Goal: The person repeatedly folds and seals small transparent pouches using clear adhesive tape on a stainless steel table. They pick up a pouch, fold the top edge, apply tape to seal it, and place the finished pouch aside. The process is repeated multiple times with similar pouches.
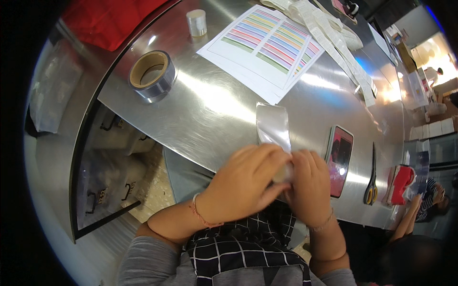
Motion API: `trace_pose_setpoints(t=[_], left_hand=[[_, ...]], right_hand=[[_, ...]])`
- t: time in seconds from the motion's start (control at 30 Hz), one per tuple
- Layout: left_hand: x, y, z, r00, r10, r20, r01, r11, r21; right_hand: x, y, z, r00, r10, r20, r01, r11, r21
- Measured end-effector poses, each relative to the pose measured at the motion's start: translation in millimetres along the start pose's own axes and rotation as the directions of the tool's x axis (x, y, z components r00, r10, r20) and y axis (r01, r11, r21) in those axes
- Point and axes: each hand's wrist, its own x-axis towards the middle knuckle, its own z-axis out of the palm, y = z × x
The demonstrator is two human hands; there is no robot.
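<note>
Looking down from the person's head onto a brushed steel table (214, 109), both bare hands meet at its near edge. The left hand (243, 183) and right hand (310, 183) are curled toward each other, fingers closed on a small object hidden between them; what exactly they pinch cannot be told. A strip of silver tape (273, 126) rises out of that grip and lies flat on the table, running away from the near edge toward the middle.

The strip looks thin, light and limp, with a glossy face that would slip under dry fingers and a sticky side that would cling to itself if allowed to fold. It is probably best held by its two side edges, near the end, and kept taut.

Toward the far left corner lies a roll of silver tape (152, 76) with a brown cardboard core, and beyond it a small clear cylinder (196, 22). At the far edge are sheets printed with coloured stripes (267, 45), with long white paper strips (334, 43) trailing to the right. Near the right hand a phone in a pink case (339, 159) lies flat, then scissors with yellow handles (371, 178), then a red tape dispenser (400, 183). Another person's arm (410, 214) shows at the lower right.
</note>
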Motion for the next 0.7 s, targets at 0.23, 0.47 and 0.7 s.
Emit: trace_pose_setpoints(t=[0.23, 0.47, 0.7], left_hand=[[-16.7, -11.5, 6.9, 0.998, -0.058, -0.021, 0.06, 0.996, 0.067], [-31.1, -28.0, 19.7, 0.996, 0.017, -0.088, -0.019, 1.0, -0.019], [-26.3, -26.0, 15.7, 0.999, -0.023, -0.032, 0.025, 0.998, 0.052]], right_hand=[[4.4, -9.2, 28.1, 0.996, -0.089, -0.008, 0.085, 0.973, -0.215], [2.3, -8.7, 28.7, 0.996, -0.084, 0.031, 0.087, 0.992, -0.094], [10.1, -5.8, 20.9, 0.986, -0.072, 0.151, 0.059, 0.994, 0.088]])
